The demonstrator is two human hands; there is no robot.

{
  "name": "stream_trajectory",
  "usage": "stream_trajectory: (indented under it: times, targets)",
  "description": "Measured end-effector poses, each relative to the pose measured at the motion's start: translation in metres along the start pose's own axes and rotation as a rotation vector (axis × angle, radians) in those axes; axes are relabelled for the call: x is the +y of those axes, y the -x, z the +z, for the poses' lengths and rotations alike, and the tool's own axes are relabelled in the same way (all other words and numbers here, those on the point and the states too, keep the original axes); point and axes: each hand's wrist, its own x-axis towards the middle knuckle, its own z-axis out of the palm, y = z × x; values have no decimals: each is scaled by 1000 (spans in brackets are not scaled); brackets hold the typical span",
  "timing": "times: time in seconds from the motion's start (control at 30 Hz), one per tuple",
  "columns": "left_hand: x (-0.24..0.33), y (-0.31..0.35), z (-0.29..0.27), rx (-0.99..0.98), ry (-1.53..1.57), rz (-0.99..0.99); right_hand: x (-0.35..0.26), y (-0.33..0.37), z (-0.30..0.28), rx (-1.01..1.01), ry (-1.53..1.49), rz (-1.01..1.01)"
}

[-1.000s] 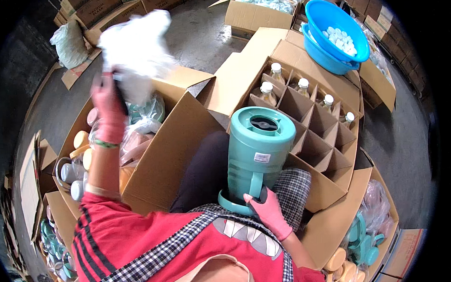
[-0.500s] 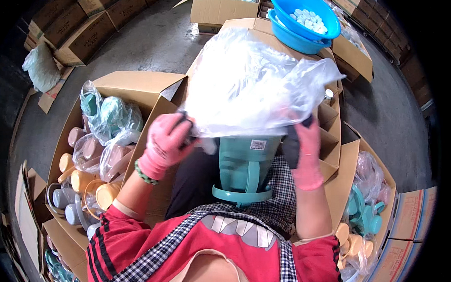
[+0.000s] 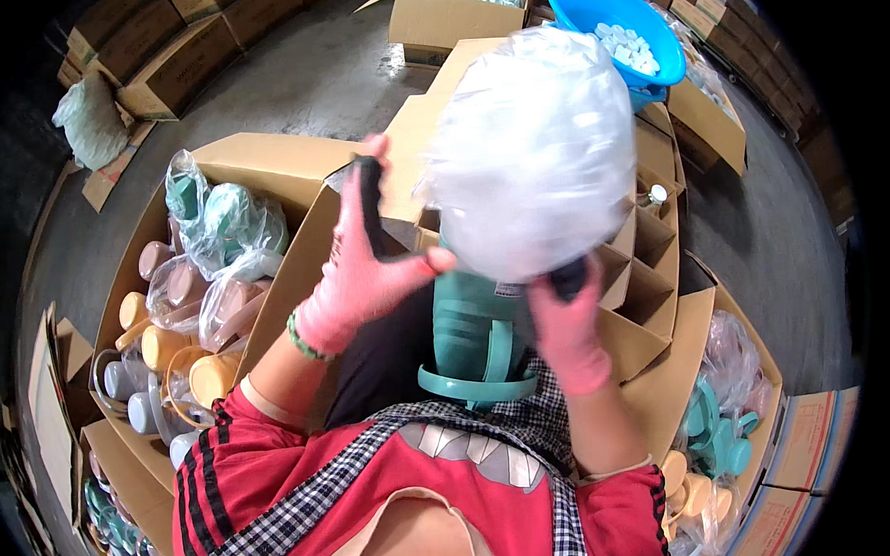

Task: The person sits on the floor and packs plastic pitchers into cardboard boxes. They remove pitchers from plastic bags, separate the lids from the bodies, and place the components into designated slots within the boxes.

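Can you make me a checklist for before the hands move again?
1. Left hand gripping the bag: not ok; thumb and fingers are spread open.
2. Right hand gripping the bag: cannot tell; blurred at its lower edge.
3. Teal jug upright in the lap: ok.
4. Jug's top inside the white plastic bag: cannot tell; the bag hides it.
5. Jug's handle uncovered: ok, it shows below the bag.

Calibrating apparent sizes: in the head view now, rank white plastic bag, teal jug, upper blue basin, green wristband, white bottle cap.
1. White plastic bag
2. Teal jug and upper blue basin: unsure, both partly hidden
3. Green wristband
4. White bottle cap
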Motion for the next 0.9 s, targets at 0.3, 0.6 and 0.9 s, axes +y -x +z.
stream_trajectory:
  times: [0.3, 0.6, 0.9]
  targets:
    - [-89, -34, 18, -286, 1449, -798, -23, -74, -81, -48, -786, 337]
    - [-17, -53, 11, 444, 536, -309, 22, -91, -101, 497, -203, 268]
    - [22, -21, 52, -465, 102, 405, -12, -24, -28, -15, 2, 388]
